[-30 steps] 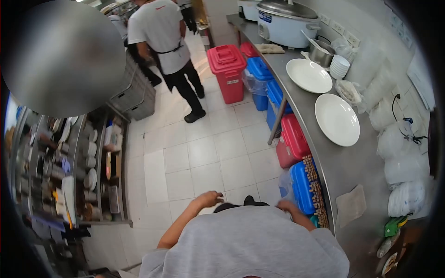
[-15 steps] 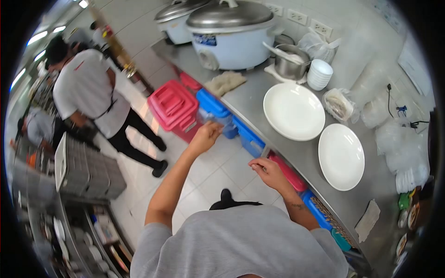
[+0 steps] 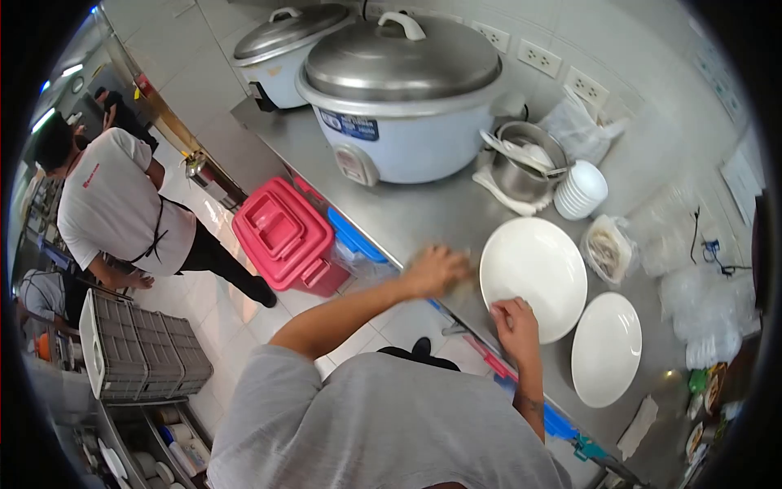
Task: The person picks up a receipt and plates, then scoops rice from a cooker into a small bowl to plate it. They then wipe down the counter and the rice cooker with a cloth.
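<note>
My left hand [image 3: 438, 271] is smeared by motion above the counter's front edge, left of the round white plate [image 3: 542, 273]. Under its fingers shows a blurred brownish cloth [image 3: 465, 287], which it appears to grip. My right hand [image 3: 516, 328] is at the near left rim of the round plate, its fingers bent together over the edge; the fingertips' exact grip is partly hidden. An oval white plate [image 3: 607, 350] lies to the right on the steel counter [image 3: 440, 216].
A big rice cooker [image 3: 407, 122], a steel pot [image 3: 521, 183], stacked white bowls [image 3: 581, 190] and a bagged tub [image 3: 604, 248] stand along the back. A red lidded bin [image 3: 285, 232] is on the floor. A person [image 3: 134, 196] stands left by grey crates [image 3: 151, 346].
Both hands have moved up and right to the counter. The cloth has gone from its spot in front of the rice cooker and now shows under my left hand. My right hand has reached the round plate.
</note>
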Demonstrator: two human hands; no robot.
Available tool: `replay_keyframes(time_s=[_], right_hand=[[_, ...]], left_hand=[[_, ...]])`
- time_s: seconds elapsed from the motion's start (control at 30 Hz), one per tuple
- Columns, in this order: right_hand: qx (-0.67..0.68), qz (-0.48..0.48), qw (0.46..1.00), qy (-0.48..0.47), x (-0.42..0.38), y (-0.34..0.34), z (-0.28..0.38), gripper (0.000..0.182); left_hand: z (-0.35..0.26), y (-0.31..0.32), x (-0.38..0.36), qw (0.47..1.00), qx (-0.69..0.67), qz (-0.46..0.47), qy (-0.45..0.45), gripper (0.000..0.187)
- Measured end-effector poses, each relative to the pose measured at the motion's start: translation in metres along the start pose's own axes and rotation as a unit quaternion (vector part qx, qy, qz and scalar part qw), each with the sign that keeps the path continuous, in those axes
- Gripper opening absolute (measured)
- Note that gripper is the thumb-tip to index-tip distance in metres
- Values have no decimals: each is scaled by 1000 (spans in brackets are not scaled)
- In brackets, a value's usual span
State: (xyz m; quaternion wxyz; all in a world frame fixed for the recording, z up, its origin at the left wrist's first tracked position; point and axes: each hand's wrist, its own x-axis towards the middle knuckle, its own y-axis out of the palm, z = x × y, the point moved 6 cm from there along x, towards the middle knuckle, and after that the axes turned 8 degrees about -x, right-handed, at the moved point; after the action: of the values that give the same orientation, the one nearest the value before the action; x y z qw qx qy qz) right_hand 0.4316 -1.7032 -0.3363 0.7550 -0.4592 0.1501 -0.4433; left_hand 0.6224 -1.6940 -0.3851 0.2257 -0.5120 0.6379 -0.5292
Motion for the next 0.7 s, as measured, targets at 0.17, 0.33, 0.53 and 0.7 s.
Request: replay_keyframes(time_s=[0.17, 0.33, 0.53, 0.7], right_hand=[[21, 34, 998, 47, 28, -2, -2, 15], [22, -12, 999, 33, 83, -4, 41, 15], [32, -61, 997, 35, 166, 27, 117, 16], [3, -246, 962, 122, 212, 17, 140, 17]], left_hand=[[77, -70, -90, 900, -361, 117, -213, 45], [230, -229, -162, 813, -282, -331, -388, 42], [394, -324, -159, 837, 10, -406, -368, 36], [567, -227, -159, 852, 106, -233, -456, 45]])
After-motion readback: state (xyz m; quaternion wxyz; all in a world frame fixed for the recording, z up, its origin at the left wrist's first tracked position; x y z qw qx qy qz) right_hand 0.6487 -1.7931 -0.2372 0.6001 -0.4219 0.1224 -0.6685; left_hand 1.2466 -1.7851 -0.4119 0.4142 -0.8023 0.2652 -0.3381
